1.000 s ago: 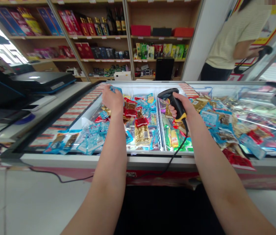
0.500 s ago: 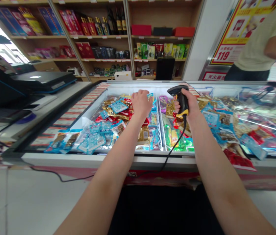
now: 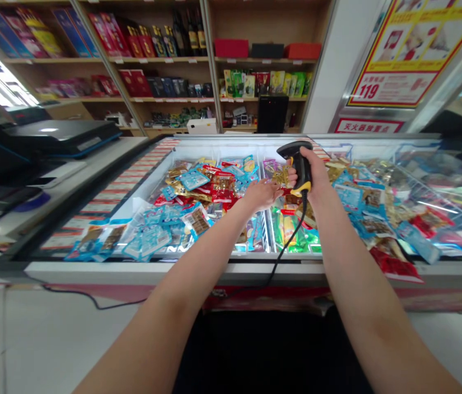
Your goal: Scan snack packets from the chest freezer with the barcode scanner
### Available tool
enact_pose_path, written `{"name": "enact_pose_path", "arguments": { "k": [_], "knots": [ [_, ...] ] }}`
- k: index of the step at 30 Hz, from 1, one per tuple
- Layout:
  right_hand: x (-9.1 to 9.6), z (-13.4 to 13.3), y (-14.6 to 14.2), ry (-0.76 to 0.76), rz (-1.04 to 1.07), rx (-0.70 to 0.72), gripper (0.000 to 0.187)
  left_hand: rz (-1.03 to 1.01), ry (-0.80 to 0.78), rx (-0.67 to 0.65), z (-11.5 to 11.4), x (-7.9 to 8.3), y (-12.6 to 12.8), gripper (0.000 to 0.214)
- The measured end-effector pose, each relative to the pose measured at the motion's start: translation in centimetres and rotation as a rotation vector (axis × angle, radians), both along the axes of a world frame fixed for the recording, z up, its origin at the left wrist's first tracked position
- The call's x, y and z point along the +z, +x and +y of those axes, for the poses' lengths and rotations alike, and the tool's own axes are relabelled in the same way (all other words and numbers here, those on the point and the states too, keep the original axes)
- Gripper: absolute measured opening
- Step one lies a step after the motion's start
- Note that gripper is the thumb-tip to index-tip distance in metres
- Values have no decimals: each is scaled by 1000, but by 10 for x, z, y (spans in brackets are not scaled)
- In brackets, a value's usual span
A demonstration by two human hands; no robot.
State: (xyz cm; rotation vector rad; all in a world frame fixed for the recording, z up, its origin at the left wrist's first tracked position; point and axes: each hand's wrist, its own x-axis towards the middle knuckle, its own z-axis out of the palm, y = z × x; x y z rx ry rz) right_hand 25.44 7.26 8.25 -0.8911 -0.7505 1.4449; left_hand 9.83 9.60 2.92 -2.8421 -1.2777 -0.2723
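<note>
My right hand point(image 3: 316, 176) grips a black and yellow handheld barcode scanner point(image 3: 303, 165), with its nose pointing left over the freezer. My left hand point(image 3: 260, 196) lies palm up and open, its fingertips close to the scanner and my right hand. No item shows in that palm. Just beyond the fingers, a gold snack packet point(image 3: 280, 176) lies among the goods. The scanner's black cord point(image 3: 292, 246) hangs down across the glass-sided chest freezer point(image 3: 231, 268), which is full of blue, red and gold packets.
Wooden shelves point(image 3: 165, 57) of boxes and bottles stand behind the freezer. On the left, a counter point(image 3: 103, 169) holds a dark flat device point(image 3: 62, 131). A red and yellow poster point(image 3: 403, 54) hangs at upper right. A cable point(image 3: 91, 298) trails along the freezer front.
My left hand has turned palm up and moved right toward the scanner, and the blue packet seen in it earlier no longer shows. The co-worker has left the view to the right.
</note>
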Motion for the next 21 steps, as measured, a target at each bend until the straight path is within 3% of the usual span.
{"name": "enact_pose_path", "arguments": {
  "k": [5, 9, 15, 18, 21],
  "knots": [
    [-1, 1, 1, -25, -12, -19, 45, 33, -20, 224, 1, 14, -9, 42],
    [-3, 3, 2, -33, -33, -23, 45, -37, -10, 378, 8, 12, -14, 35],
    [-3, 3, 2, -20, -47, -15, 44, -146, 67, 353, 19, -6, -8, 47],
    [-2, 2, 2, -14, -64, -9, 44, -208, 23, 335, 24, -12, -2, 51],
    [-3, 2, 1, -16, -77, -7, 45, -341, -92, 398, 28, -12, 1, 62]
  ]
}}
